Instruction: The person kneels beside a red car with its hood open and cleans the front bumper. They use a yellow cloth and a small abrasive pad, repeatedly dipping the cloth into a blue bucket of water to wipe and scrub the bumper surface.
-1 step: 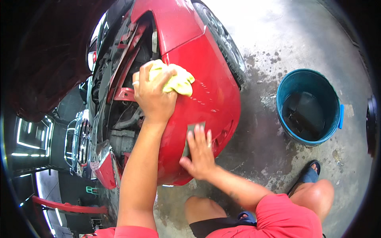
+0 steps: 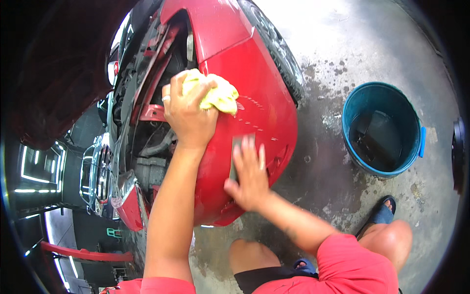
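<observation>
Crumpled in my left hand (image 2: 190, 117) is a yellow-green cloth (image 2: 223, 95), pressed against the top edge of a red car bumper (image 2: 269, 98). My fingers wrap round it, and a ring shows on one of them. Lower on the same bumper my right hand (image 2: 250, 176) lies flat, fingers stretched out and slightly blurred. Under it is a thin grey-green sheet that looks like sandpaper (image 2: 236, 161), partly hidden by the fingers and palm. Pale wet streaks (image 2: 252, 117) mark the red paint between the two hands.
The open engine bay (image 2: 152, 132) lies left of the bumper, with a car wheel (image 2: 274, 44) beyond it. A teal bucket (image 2: 348, 142) of dark water stands on the wet concrete floor (image 2: 318, 196) at my right. Another vehicle (image 2: 98, 171) is at far left.
My right hand and the sheet under it have slid up the bumper, away from me. My left hand with the cloth has shifted only slightly.
</observation>
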The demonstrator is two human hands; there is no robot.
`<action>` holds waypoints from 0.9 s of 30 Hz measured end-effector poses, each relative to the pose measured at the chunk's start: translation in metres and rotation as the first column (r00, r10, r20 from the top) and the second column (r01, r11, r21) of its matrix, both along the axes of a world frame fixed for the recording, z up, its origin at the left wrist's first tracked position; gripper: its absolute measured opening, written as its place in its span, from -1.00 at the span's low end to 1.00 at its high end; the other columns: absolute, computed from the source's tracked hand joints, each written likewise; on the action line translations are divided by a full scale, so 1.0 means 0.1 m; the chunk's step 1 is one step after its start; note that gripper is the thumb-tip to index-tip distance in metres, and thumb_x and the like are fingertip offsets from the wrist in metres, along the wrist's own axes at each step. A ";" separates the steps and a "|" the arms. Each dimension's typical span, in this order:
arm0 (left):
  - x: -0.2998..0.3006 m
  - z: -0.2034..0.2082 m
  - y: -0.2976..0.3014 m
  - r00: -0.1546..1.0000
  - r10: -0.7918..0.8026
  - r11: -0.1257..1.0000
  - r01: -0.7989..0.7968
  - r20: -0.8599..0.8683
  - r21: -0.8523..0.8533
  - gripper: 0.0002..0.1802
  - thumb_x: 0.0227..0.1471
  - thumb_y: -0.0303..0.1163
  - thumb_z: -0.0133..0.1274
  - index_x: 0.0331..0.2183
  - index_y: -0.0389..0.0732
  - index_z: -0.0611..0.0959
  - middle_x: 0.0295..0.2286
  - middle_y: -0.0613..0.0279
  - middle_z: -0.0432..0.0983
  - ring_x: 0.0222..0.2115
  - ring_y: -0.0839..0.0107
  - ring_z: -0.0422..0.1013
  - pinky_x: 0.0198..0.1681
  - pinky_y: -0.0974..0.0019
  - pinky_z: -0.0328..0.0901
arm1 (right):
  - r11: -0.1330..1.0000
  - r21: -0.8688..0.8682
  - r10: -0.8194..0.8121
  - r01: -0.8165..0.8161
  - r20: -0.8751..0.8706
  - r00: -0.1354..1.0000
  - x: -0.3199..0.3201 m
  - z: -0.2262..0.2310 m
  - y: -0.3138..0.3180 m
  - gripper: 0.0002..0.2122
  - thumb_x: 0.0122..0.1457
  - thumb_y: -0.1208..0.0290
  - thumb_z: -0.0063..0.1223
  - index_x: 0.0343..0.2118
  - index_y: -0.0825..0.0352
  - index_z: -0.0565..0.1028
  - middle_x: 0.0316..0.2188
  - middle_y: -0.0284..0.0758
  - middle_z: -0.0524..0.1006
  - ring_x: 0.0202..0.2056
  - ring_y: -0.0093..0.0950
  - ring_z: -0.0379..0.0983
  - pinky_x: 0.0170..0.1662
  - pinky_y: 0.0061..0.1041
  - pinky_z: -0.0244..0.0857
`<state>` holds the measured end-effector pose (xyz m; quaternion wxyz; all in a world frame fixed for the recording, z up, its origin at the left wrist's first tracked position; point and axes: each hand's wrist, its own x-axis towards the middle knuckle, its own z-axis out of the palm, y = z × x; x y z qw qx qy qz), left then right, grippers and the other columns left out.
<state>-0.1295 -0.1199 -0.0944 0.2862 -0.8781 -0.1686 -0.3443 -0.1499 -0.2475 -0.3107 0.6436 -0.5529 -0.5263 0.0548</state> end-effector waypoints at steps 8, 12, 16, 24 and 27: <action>-0.11 -0.02 0.13 0.997 0.005 0.994 0.003 0.080 -0.105 -0.61 -0.23 -0.38 0.41 -0.24 -0.05 0.71 -0.21 0.11 0.55 -0.06 0.07 0.48 0.02 0.03 0.34 | 0.979 0.023 -0.198 0.205 -0.163 0.966 0.80 0.50 0.98 -0.33 0.50 0.06 -0.22 0.51 0.38 0.01 0.53 0.04 -0.04 0.54 0.00 -0.20 0.52 0.09 -0.31; -0.02 -0.05 0.15 0.987 -0.052 0.971 0.086 0.155 -0.224 -0.61 -0.24 -0.48 0.40 -0.25 -0.10 0.69 -0.25 0.10 0.55 -0.07 0.02 0.48 0.02 0.04 0.38 | 0.996 0.041 0.076 -0.074 -0.043 0.996 -0.62 -0.09 -0.17 -0.13 0.36 -0.06 -0.03 0.50 0.48 -0.06 0.48 0.35 -0.16 0.52 0.26 -0.32 0.46 0.33 -0.46; -0.01 -0.06 0.15 0.968 -0.159 0.960 0.198 0.195 -0.198 -0.65 -0.25 -0.53 0.37 -0.29 -0.14 0.69 -0.29 0.12 0.58 -0.13 0.06 0.49 -0.03 0.08 0.40 | 0.994 0.057 -0.096 0.095 -0.001 0.995 0.14 0.28 0.24 -0.19 0.34 -0.04 0.06 0.48 0.39 0.09 0.50 0.18 -0.04 0.52 0.14 -0.20 0.48 0.26 -0.36; -0.24 0.00 0.15 0.950 -0.137 0.973 0.181 0.280 -0.141 -0.72 -0.15 -0.50 0.36 -0.31 -0.17 0.68 -0.33 0.18 0.62 -0.16 0.10 0.50 -0.04 0.08 0.42 | 0.999 0.050 -0.002 0.004 -0.044 0.999 -0.20 0.46 0.11 -0.14 0.35 -0.07 0.01 0.48 0.52 0.02 0.49 0.29 -0.14 0.52 0.22 -0.27 0.48 0.26 -0.37; 0.01 -0.05 0.14 0.951 -0.166 0.978 0.193 0.262 -0.081 -0.72 -0.15 -0.49 0.36 -0.31 -0.17 0.67 -0.33 0.18 0.61 -0.15 0.08 0.49 -0.01 0.07 0.40 | 0.994 -0.001 0.111 -0.111 0.023 0.994 -0.55 0.01 -0.25 -0.11 0.32 -0.18 0.02 0.48 0.43 0.06 0.47 0.27 -0.02 0.50 0.24 -0.17 0.43 0.40 -0.37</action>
